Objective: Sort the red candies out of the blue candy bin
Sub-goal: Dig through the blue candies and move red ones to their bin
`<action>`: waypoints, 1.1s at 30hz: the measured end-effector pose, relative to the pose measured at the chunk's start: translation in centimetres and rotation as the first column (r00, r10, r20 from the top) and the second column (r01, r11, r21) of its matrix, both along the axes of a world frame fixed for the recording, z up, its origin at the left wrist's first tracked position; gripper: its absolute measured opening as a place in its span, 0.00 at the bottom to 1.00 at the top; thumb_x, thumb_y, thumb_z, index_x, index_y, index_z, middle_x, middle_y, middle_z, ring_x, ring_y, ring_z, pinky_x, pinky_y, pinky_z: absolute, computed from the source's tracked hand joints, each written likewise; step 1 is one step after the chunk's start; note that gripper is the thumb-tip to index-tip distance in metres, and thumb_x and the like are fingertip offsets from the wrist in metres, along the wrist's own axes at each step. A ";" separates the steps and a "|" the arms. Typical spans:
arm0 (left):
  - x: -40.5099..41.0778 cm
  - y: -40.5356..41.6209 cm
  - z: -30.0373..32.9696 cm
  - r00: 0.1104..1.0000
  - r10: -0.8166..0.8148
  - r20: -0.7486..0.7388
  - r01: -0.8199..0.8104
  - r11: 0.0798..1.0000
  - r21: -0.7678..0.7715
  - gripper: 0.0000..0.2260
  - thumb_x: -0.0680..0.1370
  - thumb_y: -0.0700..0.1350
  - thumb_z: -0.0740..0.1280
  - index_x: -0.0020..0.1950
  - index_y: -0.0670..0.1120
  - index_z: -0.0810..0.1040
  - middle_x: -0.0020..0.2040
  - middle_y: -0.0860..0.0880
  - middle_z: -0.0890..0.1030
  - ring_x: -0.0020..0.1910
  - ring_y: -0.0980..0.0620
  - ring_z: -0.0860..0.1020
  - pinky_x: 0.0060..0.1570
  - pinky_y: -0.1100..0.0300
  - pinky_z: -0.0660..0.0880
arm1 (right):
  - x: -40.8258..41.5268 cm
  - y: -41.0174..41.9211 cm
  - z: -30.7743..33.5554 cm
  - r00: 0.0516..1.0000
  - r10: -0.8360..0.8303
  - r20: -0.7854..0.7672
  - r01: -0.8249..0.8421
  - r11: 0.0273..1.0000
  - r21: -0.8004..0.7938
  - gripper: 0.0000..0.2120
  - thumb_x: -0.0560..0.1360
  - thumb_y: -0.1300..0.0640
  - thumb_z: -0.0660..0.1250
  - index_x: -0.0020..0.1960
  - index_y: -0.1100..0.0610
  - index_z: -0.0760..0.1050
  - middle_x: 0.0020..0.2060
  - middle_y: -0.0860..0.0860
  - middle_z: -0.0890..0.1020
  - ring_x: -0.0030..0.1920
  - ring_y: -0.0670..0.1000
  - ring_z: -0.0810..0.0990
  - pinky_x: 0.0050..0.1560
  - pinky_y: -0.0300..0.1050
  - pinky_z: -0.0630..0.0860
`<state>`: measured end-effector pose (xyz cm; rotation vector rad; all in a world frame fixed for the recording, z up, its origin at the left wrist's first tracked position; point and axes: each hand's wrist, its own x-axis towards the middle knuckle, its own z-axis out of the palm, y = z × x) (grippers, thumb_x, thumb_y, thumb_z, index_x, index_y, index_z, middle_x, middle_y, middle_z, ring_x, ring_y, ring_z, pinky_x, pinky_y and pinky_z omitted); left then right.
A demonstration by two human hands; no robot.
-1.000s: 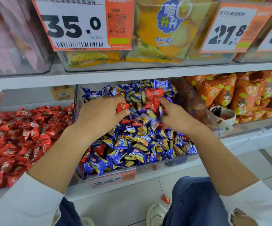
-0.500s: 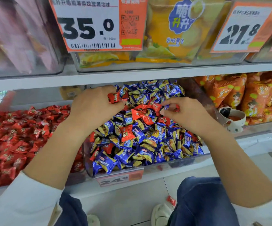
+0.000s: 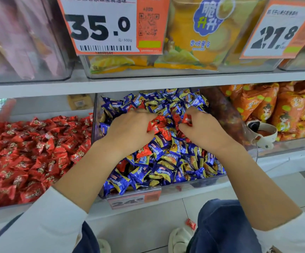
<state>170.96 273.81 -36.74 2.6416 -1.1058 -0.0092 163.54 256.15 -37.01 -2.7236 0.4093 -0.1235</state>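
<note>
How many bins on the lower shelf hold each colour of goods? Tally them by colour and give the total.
Red candies: 1 bin
Blue candies, a few red ones mixed in: 1 bin
Orange snack packs: 1 bin
Total: 3 bins

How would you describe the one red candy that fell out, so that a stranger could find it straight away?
Start at the clear bin of blue candies on the lower shelf and drop below its orange price tag to the pale floor. There, between the person's blue trouser leg and white shoe, lies the fallen red candy. It is the only candy on the floor.
</note>
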 end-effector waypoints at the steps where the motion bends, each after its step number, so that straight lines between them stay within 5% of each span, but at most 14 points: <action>1: -0.1 -0.2 -0.1 1.000 0.000 0.013 0.000 1.000 0.023 0.23 0.79 0.51 0.62 0.74 0.56 0.63 0.69 0.53 0.70 0.64 0.50 0.73 0.53 0.53 0.73 | 0.1 0.1 0.0 1.000 0.001 0.021 -0.002 1.000 0.005 0.10 0.76 0.55 0.63 0.50 0.61 0.68 0.31 0.54 0.74 0.33 0.56 0.74 0.35 0.48 0.72; 4: -0.1 -0.6 -0.3 0.999 0.007 0.032 -0.009 0.998 0.061 0.25 0.79 0.52 0.62 0.75 0.56 0.59 0.65 0.51 0.73 0.62 0.48 0.74 0.48 0.53 0.73 | 0.1 0.1 0.0 0.997 0.037 0.062 -0.038 0.999 0.019 0.06 0.76 0.59 0.61 0.51 0.59 0.72 0.31 0.53 0.75 0.30 0.53 0.73 0.35 0.47 0.73; 8: 0.2 -0.8 -0.4 0.999 0.039 0.014 -0.040 0.999 0.034 0.18 0.77 0.52 0.64 0.68 0.56 0.70 0.62 0.53 0.75 0.58 0.49 0.75 0.43 0.56 0.70 | 0.1 0.6 0.1 0.996 0.089 -0.006 -0.085 0.969 0.234 0.11 0.77 0.60 0.61 0.56 0.50 0.75 0.25 0.44 0.71 0.22 0.42 0.68 0.25 0.33 0.63; 10: 0.3 -0.7 -0.3 0.999 0.049 0.003 -0.049 0.999 0.018 0.15 0.77 0.51 0.64 0.64 0.55 0.73 0.60 0.53 0.75 0.56 0.50 0.75 0.41 0.58 0.67 | 0.0 1.3 -0.1 0.986 0.140 -0.089 -0.107 0.949 0.298 0.15 0.76 0.52 0.65 0.62 0.49 0.73 0.34 0.42 0.77 0.31 0.39 0.73 0.32 0.34 0.68; 13: 0.2 -0.6 -0.4 0.999 0.041 0.001 -0.041 0.999 0.000 0.12 0.77 0.50 0.64 0.60 0.55 0.75 0.56 0.53 0.76 0.54 0.50 0.76 0.40 0.59 0.66 | 0.3 1.8 -1.1 0.984 0.154 -0.089 -0.128 0.961 0.246 0.28 0.73 0.40 0.66 0.70 0.48 0.65 0.56 0.47 0.79 0.57 0.48 0.77 0.53 0.40 0.71; 15: 0.2 -0.6 -0.5 0.999 0.037 0.005 -0.037 0.999 -0.006 0.10 0.77 0.50 0.64 0.58 0.55 0.76 0.54 0.52 0.76 0.52 0.50 0.76 0.39 0.59 0.66 | 0.9 1.8 -1.6 0.991 0.126 -0.049 -0.114 0.974 0.197 0.35 0.73 0.38 0.65 0.75 0.47 0.58 0.60 0.49 0.78 0.60 0.51 0.75 0.53 0.38 0.69; 18: 0.1 -0.4 -0.4 0.999 0.044 0.019 -0.044 0.999 -0.005 0.10 0.77 0.51 0.63 0.57 0.54 0.76 0.54 0.52 0.76 0.52 0.49 0.76 0.39 0.58 0.66 | 1.5 2.0 -1.8 0.985 0.174 -0.021 -0.170 0.979 0.116 0.34 0.74 0.41 0.65 0.75 0.44 0.56 0.52 0.49 0.79 0.52 0.50 0.77 0.43 0.36 0.66; 23: 0.1 0.9 1.0 0.995 0.085 0.061 -0.080 0.994 -0.079 0.11 0.77 0.53 0.64 0.59 0.55 0.75 0.54 0.53 0.75 0.52 0.49 0.76 0.40 0.56 0.70 | 2.4 2.7 -2.2 0.964 0.265 -0.005 -0.264 0.963 0.050 0.24 0.75 0.43 0.65 0.68 0.48 0.67 0.53 0.52 0.81 0.52 0.53 0.78 0.50 0.44 0.72; 26: 0.1 2.4 2.0 0.993 0.095 0.076 -0.080 0.981 -0.177 0.12 0.76 0.54 0.65 0.59 0.57 0.75 0.55 0.54 0.75 0.52 0.50 0.76 0.42 0.57 0.70 | 2.5 3.0 -2.2 0.958 0.286 -0.006 -0.286 0.957 0.040 0.23 0.75 0.43 0.65 0.67 0.50 0.69 0.49 0.53 0.80 0.47 0.52 0.77 0.45 0.44 0.72; 29: -0.3 4.1 2.4 0.990 0.100 0.100 -0.069 0.958 -0.277 0.11 0.76 0.54 0.66 0.57 0.57 0.77 0.51 0.55 0.75 0.49 0.50 0.77 0.41 0.59 0.69 | 2.1 2.9 -1.8 0.965 0.258 0.051 -0.260 0.965 0.029 0.18 0.76 0.45 0.64 0.62 0.52 0.73 0.43 0.51 0.79 0.41 0.50 0.74 0.39 0.42 0.66; 33: -0.5 7.2 2.4 0.987 0.151 0.045 -0.120 0.906 -0.406 0.10 0.74 0.55 0.67 0.54 0.58 0.78 0.50 0.55 0.78 0.47 0.51 0.77 0.44 0.56 0.73 | 0.9 3.0 -0.4 0.981 0.146 0.125 -0.162 0.978 0.127 0.17 0.77 0.45 0.62 0.61 0.53 0.73 0.39 0.52 0.78 0.38 0.52 0.76 0.40 0.45 0.73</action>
